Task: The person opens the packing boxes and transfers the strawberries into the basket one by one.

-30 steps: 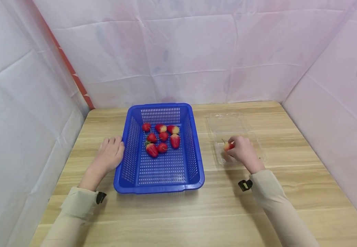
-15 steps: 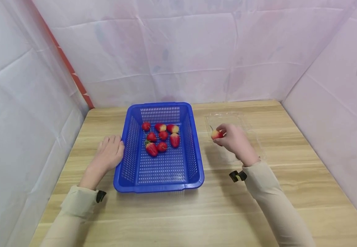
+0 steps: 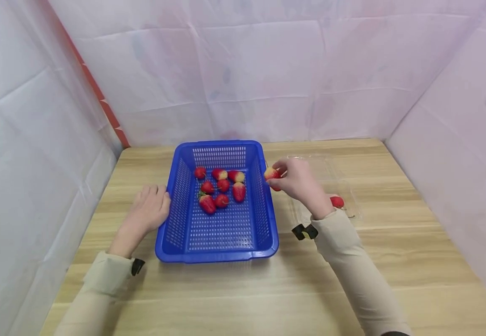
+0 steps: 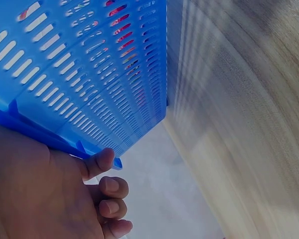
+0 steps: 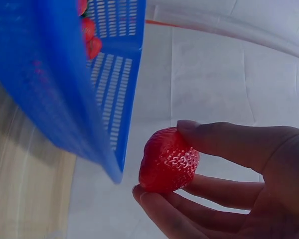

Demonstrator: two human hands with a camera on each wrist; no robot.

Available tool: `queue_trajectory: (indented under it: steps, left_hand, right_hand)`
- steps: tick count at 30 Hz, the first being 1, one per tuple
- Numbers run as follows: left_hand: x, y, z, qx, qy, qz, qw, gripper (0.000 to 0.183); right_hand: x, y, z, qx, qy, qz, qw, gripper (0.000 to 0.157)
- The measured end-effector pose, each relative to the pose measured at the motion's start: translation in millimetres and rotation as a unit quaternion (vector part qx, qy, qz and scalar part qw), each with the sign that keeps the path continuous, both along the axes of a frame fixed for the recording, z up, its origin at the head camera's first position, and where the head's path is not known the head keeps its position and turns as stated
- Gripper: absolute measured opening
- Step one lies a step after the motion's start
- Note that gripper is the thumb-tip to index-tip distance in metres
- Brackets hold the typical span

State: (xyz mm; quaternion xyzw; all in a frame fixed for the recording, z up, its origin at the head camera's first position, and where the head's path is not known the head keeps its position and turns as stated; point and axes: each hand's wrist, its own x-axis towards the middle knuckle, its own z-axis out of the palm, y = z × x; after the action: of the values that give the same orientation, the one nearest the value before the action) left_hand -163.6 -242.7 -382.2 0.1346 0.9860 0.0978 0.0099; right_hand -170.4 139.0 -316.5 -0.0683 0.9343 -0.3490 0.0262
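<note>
My right hand (image 3: 297, 184) pinches a red strawberry (image 5: 169, 162) with a yellow top between thumb and fingers. In the head view it hangs beside the right rim of the blue plastic basket (image 3: 218, 256). My left hand (image 3: 148, 210) rests against the basket's left rim; in the left wrist view, a digit touches the rim and the other fingers bend loosely beside it. Inside the basket lie several strawberries (image 3: 239, 192) and several red cherries (image 3: 222, 201). A clear plastic clamshell box (image 3: 295, 212) sits lid-up to the right, partly behind my right forearm, with a red fruit (image 3: 337, 201) in it.
Everything stands on a wood-grain table (image 3: 226, 298). White patterned sheets (image 3: 251, 70) wall off its back and both sides. The basket's raised wall (image 5: 65, 89) stands near the strawberry in the right wrist view.
My right hand has lifted the strawberry out of the clear box and carried it left to the basket's edge. The red fruit in the box has come into sight. My left hand has stayed put.
</note>
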Motion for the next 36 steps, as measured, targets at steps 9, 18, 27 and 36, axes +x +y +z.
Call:
queue_trajectory:
  steps: [9, 18, 27, 36]
  left_hand:
    - [0.3, 0, -0.3, 0.002, 0.008, 0.0, 1.0, 0.032]
    - [1.7, 1, 3.7, -0.004, 0.013, 0.003, 0.9999, 0.031]
    - [-0.1, 2, 1.4, 0.002, 0.025, -0.002, 0.9997, 0.028]
    - [-0.2, 1, 0.8, 0.001, 0.003, -0.003, 1.0, 0.03]
  right_hand:
    - [-8.8, -24, 3.0, -0.03, -0.027, 0.0, 0.999, 0.035]
    - [-18.9, -48, -5.3, -0.026, -0.005, 0.015, 1.0, 0.031]
    - [-28.7, -68, -19.6, -0.009, -0.009, 0.014, 1.0, 0.032]
    - [-36.9, -86, -33.5, 0.041, -0.055, 0.013, 0.998, 0.022]
